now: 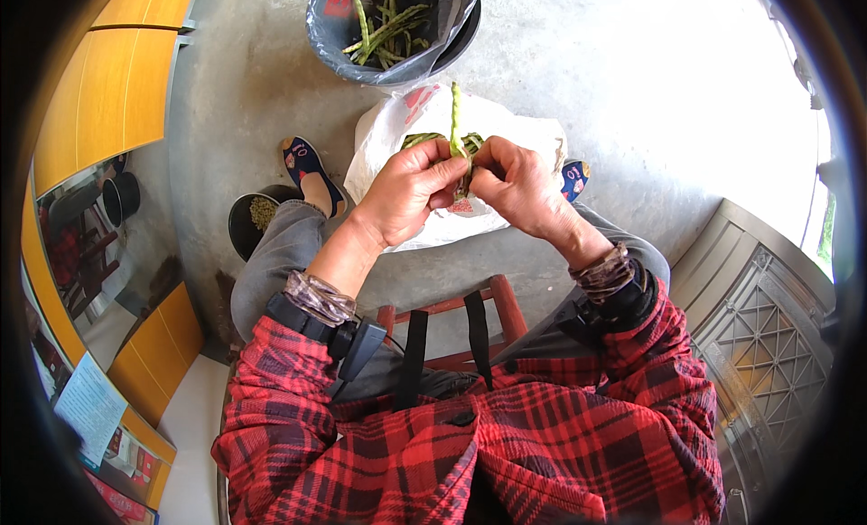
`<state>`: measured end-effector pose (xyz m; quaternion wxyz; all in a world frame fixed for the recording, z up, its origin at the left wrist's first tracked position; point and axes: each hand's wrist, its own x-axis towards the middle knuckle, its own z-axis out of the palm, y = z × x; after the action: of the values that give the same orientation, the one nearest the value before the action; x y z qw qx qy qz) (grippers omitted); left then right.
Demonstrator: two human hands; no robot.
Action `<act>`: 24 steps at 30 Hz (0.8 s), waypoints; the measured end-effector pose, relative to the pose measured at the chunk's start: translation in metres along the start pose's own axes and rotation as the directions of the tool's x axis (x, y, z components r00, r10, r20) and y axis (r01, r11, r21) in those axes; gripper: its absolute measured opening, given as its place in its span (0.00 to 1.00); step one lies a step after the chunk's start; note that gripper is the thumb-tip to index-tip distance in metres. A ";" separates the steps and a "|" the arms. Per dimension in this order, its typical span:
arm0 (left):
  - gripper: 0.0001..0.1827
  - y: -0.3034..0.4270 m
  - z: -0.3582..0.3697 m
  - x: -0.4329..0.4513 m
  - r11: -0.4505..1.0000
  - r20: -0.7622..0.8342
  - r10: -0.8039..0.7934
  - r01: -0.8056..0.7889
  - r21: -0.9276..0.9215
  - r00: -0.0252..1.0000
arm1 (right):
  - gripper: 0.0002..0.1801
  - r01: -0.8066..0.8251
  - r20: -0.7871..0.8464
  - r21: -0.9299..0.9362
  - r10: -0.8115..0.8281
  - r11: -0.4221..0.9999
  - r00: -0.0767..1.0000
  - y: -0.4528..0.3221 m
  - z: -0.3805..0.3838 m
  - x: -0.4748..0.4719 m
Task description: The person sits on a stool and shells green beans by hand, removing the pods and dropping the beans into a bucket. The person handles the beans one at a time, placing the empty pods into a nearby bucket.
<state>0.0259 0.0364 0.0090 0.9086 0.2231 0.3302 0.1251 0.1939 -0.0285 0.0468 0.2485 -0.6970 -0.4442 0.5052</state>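
A green bean pod [456, 115] stands upright between my hands, its tip pointing away from me. My left hand [403, 193] pinches its lower part between thumb and fingers. Against the same lower end, the curled fingers of my right hand [525, 186] are closed; my fingers partly hide the pod there, and it looks split open. Beneath both hands a white plastic bag [521, 129] lies open on the floor, with several more pods [421, 140] inside.
Ahead stands a dark bucket [325, 61] lined with a clear bag, holding long bean pods [386, 34]. By my left foot is a black bucket [240, 220] with small shelled beans [262, 212]. Yellow cabinets [101, 85] line the left; a metal door [758, 308] is at right.
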 end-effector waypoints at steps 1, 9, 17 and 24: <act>0.08 0.000 0.001 0.000 1.000 -0.019 -0.003 0.003 -0.014 1.000 | 0.11 -0.021 0.009 0.015 0.021 1.000 1.000 -0.001 -0.001 0.001; 0.11 0.008 0.002 -0.002 0.992 -0.006 0.042 -0.041 0.122 0.999 | 0.11 0.046 0.040 0.020 -0.047 0.999 0.998 -0.002 -0.006 0.001; 0.08 0.009 -0.003 -0.002 0.994 0.008 0.015 -0.016 0.105 1.000 | 0.07 -0.006 0.055 0.064 0.003 0.998 0.998 0.001 -0.010 0.003; 0.08 0.006 -0.003 0.000 0.993 -0.024 0.063 -0.060 0.103 0.998 | 0.09 0.022 0.049 0.060 -0.024 0.998 0.999 0.001 -0.009 0.003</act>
<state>0.0234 0.0422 0.0103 0.8872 0.2776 0.3413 0.1391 0.2023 -0.0258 0.0482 0.2638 -0.6715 -0.4430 0.5322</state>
